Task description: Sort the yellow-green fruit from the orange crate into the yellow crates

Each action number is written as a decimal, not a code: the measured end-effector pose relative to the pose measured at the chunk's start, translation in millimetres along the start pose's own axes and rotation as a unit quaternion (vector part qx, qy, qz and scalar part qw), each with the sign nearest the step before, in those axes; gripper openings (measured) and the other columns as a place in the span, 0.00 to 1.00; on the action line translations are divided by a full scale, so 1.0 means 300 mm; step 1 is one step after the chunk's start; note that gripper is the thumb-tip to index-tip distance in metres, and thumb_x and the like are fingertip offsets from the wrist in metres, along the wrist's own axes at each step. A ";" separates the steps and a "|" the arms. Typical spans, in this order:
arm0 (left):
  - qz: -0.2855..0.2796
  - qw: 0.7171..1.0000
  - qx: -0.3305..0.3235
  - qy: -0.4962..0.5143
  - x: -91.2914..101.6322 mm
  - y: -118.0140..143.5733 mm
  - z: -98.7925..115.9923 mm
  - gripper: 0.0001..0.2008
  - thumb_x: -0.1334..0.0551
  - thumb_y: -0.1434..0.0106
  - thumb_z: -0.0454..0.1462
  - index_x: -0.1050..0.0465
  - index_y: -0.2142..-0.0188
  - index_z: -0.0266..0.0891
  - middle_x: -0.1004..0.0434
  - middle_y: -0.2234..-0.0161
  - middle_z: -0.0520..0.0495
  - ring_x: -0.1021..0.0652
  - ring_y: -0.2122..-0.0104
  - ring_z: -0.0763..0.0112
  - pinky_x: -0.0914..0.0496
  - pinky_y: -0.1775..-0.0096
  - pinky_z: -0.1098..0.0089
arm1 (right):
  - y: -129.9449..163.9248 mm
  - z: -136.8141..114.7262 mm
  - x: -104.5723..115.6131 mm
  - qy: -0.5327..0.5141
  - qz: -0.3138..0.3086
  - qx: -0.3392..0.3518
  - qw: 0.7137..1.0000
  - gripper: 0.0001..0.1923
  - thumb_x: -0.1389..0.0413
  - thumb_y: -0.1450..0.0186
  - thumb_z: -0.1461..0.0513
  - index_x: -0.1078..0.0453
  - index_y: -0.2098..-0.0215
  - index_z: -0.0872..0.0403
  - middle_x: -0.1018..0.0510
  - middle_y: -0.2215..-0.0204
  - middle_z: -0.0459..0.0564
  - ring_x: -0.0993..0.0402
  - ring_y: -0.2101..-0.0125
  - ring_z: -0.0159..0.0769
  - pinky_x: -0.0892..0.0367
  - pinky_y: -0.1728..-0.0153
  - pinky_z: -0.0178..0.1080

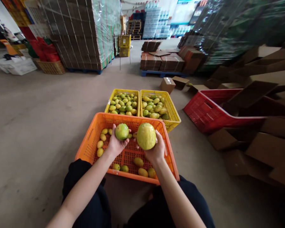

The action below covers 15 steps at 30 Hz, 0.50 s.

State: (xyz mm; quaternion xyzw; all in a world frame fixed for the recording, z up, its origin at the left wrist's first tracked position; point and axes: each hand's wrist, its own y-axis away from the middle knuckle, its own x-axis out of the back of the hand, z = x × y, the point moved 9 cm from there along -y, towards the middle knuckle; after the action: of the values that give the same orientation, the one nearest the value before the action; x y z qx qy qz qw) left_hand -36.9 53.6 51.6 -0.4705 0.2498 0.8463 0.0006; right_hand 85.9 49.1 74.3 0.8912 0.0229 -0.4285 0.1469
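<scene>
My left hand (117,143) is wrapped round a smaller, mostly green papaya (122,131). A larger, lumpy yellow papaya (146,136) sits in my right hand (156,150), with the fingers partly hidden behind it. Both fruits are held up side by side, apart from each other, above an orange plastic crate (85,148). Inside that crate, several yellow-green papayas (138,161) lie along the left side and near the front, leaving much of the slatted bottom showing.
Two yellow crates (174,113) full of papayas stand directly behind the orange one. At right is a red crate (197,114) among loose cardboard boxes (273,148). Farther back are a blue pallet (156,74) of flattened cartons and a wrapped stack (73,34).
</scene>
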 end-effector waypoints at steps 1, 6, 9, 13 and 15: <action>0.001 1.000 -0.006 0.003 -0.004 0.005 0.008 0.25 0.52 0.30 0.52 0.28 0.60 0.34 0.22 0.72 0.45 0.27 0.85 0.76 0.31 0.85 0.77 | 0.001 0.006 -0.002 -0.007 -0.001 -0.007 1.000 0.17 0.45 0.40 0.50 0.26 0.63 0.55 0.19 0.73 0.53 0.20 0.67 0.48 0.24 0.75 0.44; -0.015 0.999 0.004 -0.029 -0.022 0.007 0.024 0.24 0.49 0.32 0.52 0.28 0.62 0.32 0.22 0.73 0.44 0.26 0.84 0.76 0.31 0.84 0.78 | 0.004 0.038 -0.012 -0.037 -0.017 -0.052 0.998 0.19 0.49 0.38 0.50 0.27 0.62 0.56 0.20 0.74 0.54 0.21 0.73 0.46 0.30 0.85 0.39; -0.032 0.996 0.051 -0.073 -0.001 -0.021 -0.028 0.27 0.54 0.31 0.52 0.28 0.64 0.30 0.24 0.76 0.43 0.23 0.80 0.71 0.27 0.79 0.74 | 0.000 0.032 -0.016 -0.064 -0.025 -0.068 0.995 0.20 0.50 0.38 0.49 0.28 0.62 0.55 0.21 0.75 0.54 0.23 0.76 0.45 0.33 0.89 0.38; 0.043 0.980 0.100 -0.166 0.150 -0.091 -0.160 0.19 0.49 0.32 0.49 0.28 0.61 0.36 0.23 0.70 0.46 0.24 0.77 0.74 0.30 0.77 0.77 | -0.008 -0.028 -0.005 -0.089 -0.008 -0.045 0.995 0.20 0.51 0.38 0.49 0.28 0.62 0.55 0.21 0.75 0.54 0.24 0.77 0.42 0.33 0.87 0.36; 0.098 0.954 0.177 -0.223 0.263 -0.110 -0.261 0.18 0.46 0.34 0.50 0.29 0.60 0.38 0.24 0.71 0.47 0.24 0.76 0.74 0.30 0.75 0.76 | -0.011 -0.068 0.008 -0.096 0.005 -0.024 0.995 0.19 0.51 0.39 0.49 0.28 0.63 0.53 0.21 0.74 0.54 0.24 0.77 0.41 0.33 0.87 0.35</action>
State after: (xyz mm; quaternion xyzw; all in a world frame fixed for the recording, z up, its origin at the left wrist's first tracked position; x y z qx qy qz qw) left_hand -10.8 31.0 -59.1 -0.2354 0.4338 0.8678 0.0570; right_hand 102.2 57.9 83.6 0.8421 0.0142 -0.5109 0.1722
